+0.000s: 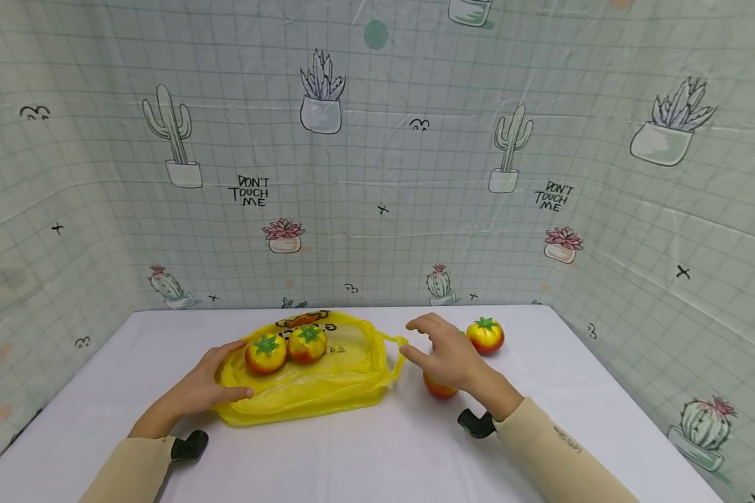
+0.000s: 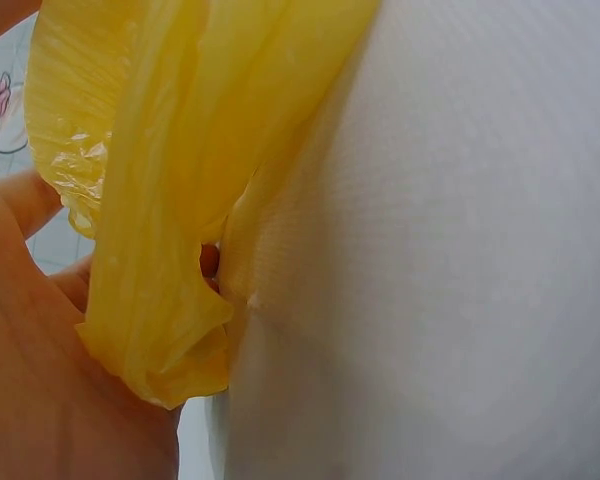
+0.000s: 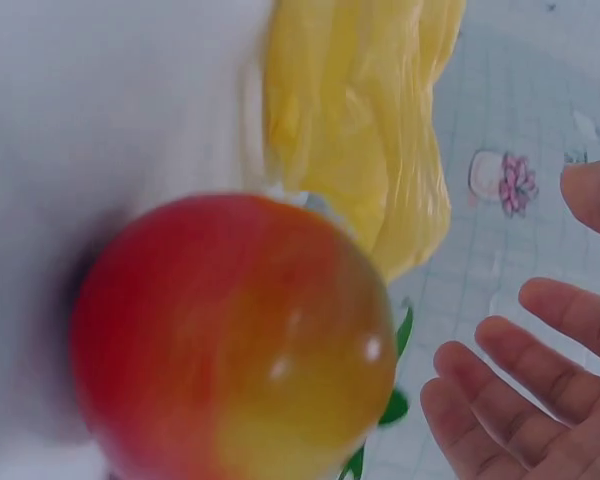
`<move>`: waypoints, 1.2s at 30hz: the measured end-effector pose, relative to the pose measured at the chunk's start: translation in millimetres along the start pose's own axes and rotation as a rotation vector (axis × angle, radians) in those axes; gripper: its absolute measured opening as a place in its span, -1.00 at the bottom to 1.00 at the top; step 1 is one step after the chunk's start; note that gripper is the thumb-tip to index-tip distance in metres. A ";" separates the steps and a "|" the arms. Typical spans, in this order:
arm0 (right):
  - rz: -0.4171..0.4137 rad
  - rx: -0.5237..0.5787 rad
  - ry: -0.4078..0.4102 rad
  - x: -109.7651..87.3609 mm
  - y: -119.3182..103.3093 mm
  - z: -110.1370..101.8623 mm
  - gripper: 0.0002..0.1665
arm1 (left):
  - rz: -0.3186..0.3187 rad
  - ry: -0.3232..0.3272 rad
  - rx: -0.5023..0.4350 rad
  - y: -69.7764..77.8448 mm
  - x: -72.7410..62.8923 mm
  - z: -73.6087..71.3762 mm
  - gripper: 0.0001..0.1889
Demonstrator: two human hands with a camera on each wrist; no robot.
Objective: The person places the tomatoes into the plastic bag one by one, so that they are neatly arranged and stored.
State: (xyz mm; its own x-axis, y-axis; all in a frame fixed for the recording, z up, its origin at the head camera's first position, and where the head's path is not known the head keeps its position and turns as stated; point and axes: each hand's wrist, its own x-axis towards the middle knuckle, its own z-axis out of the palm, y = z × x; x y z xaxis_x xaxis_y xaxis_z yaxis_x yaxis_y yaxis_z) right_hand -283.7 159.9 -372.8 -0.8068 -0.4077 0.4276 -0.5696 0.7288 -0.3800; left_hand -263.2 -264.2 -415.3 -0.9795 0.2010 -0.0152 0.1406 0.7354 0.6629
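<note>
A yellow plastic bag (image 1: pixel 327 398) lies on its side, its handles toward the right. Two red-and-yellow tomatoes with green leafy tops rest at its left part, a left tomato (image 1: pixel 265 355) and a right tomato (image 1: pixel 307 344). My left hand (image 1: pixel 204 381) touches the bag's left end, fingers and thumb spread around it; in the left wrist view crumpled bag plastic (image 2: pixel 170 250) lies against the palm. Near the handles, my right hand (image 1: pixel 447 353) hovers with spread fingers, holding nothing. Beneath it is a tomato (image 1: pixel 440 388), partly hidden; it looms large in the right wrist view.
Another tomato (image 1: pixel 486 336) sits just beyond the right hand. A white cloth (image 1: pixel 365 461) covers the table. Behind and at both sides hangs a gridded curtain (image 1: pixel 352 161) with cactus prints. Black wrist mounts stick out below both sleeves.
</note>
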 end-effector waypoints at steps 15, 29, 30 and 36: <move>0.047 0.034 0.042 -1.5 19.8 -4.5 -0.56 | 0.029 0.002 0.002 -1.2 -5.9 -3.0 0.03; 0.122 0.045 0.138 -4.6 55.5 -22.2 -0.55 | 0.054 0.002 0.004 -1.4 -2.8 -3.2 0.03; 0.129 0.045 0.143 -5.3 59.0 -22.6 -0.55 | 0.056 0.002 0.005 -1.5 -2.4 -3.2 0.03; 0.151 0.023 0.152 -9.7 74.8 -22.6 -0.55 | 0.043 -0.009 -0.004 -1.1 -0.4 -2.5 0.03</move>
State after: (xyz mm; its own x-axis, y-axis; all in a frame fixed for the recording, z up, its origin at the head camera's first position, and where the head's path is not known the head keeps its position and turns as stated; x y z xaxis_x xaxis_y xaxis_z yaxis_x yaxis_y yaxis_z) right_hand -315.0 230.8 -386.8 -0.8511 -0.2061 0.4829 -0.4494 0.7614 -0.4672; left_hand -263.3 -266.6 -414.1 -0.9713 0.2379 0.0064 0.1816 0.7232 0.6664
